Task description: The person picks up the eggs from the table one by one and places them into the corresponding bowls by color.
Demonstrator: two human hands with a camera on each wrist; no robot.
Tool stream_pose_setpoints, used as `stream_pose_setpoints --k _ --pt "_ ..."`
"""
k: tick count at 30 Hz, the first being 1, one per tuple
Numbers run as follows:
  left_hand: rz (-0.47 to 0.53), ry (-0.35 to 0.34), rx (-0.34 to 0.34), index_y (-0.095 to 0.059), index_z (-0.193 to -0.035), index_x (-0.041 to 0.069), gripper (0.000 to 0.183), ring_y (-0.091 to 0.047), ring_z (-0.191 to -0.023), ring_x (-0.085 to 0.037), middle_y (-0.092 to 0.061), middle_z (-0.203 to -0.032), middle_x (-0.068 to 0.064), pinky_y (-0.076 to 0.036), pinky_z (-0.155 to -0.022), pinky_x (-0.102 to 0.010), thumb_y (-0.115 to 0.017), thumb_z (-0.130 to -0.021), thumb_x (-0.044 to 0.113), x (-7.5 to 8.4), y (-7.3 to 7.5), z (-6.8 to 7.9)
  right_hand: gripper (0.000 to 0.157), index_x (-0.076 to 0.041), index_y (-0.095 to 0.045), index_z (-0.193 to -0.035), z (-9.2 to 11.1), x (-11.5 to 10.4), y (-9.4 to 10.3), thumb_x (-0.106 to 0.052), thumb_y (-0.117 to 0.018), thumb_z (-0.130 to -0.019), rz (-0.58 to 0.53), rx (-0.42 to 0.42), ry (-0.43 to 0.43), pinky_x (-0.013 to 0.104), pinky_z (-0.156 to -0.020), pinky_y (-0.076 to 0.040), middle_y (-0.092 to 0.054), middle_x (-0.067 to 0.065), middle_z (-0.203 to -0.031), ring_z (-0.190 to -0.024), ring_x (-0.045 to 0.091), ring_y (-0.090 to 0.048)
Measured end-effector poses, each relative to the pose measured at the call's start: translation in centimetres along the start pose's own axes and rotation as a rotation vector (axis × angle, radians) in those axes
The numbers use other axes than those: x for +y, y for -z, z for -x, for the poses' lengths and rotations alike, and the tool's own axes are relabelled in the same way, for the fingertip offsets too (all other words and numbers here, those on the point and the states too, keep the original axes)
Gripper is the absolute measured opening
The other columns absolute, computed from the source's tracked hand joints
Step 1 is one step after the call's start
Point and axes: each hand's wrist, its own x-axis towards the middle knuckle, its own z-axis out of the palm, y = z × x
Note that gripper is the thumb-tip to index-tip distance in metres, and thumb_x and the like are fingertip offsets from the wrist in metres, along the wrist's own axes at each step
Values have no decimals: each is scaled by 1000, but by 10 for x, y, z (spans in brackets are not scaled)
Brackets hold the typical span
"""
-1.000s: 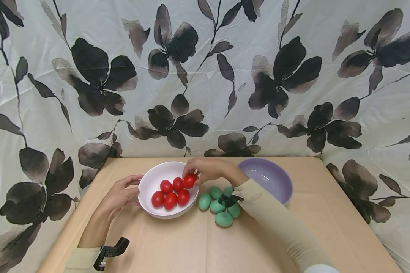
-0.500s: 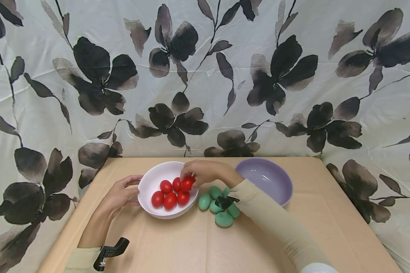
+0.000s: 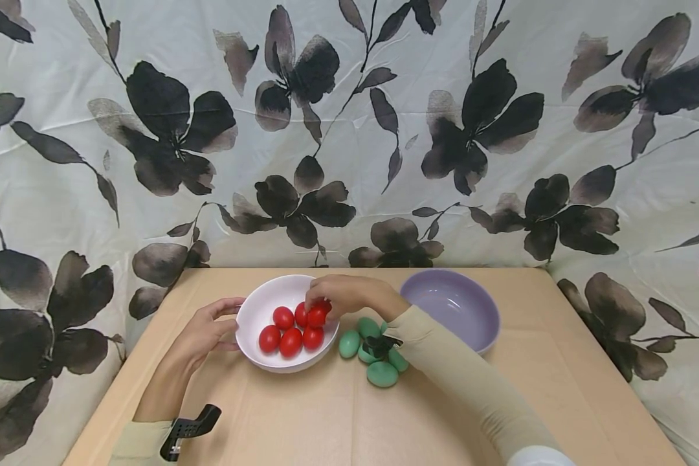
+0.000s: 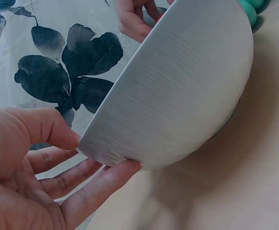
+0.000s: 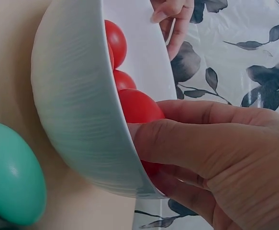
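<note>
A white bowl (image 3: 256, 301) holds several red eggs (image 3: 291, 343), lying close together. My right hand (image 3: 349, 294) reaches over the bowl's right rim, thumb and fingers pinching one red egg (image 3: 316, 317) low inside it. In the right wrist view the thumb covers part of that egg (image 5: 138, 106). At the bowl's left side, my left hand (image 3: 206, 333) holds the rim. The left wrist view shows its fingertips (image 4: 127, 167) against the outer wall. Several green eggs (image 3: 382, 374) lie on the table right of the bowl, some partly hidden under the right wrist.
A purple bowl (image 3: 454, 304) stands at the back right, its near left edge partly covered by the right sleeve (image 3: 454, 375). The wooden table (image 3: 303, 414) ends at a flower-patterned cloth (image 3: 378, 162) behind. Black straps (image 3: 189, 430) sit on the wrists.
My right hand has moved slightly left and down into the white bowl, bringing the pinched red egg in among the others. The left hand stays at the rim.
</note>
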Motion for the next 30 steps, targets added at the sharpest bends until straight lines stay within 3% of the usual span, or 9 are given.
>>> stream_pose_setpoints --k 7,21,30 --pt "5 -2 2 -43 -149 1 57 -65 -108 -31 -44 -146 -28 -63 -75 -49 -57 -94 1 0 -3 -3 38 -21 -73 -116 -4 5 2 -8 -83 -81 41 -18 -9 14 -86 -52 -62 -7 -107 -99 7 -58" --pt "11 10 12 -42 -150 1 57 -61 -118 -41 -43 -148 -28 -63 -75 -49 -56 -95 1 1 -7 -6 43 -25 -72 -119 -13 13 -8 -11 -85 -81 124 -66 -30 14 -84 -54 -62 -8 -107 -98 7 -57" --pt "7 18 7 -42 -151 2 58 -61 -118 -41 -42 -148 -28 -63 -75 -49 -56 -95 1 3 -7 -6 41 -21 -73 -121 -10 11 -10 -11 -84 -83 133 -60 -22 15 -85 -55 -66 -4 -112 -101 10 -60"
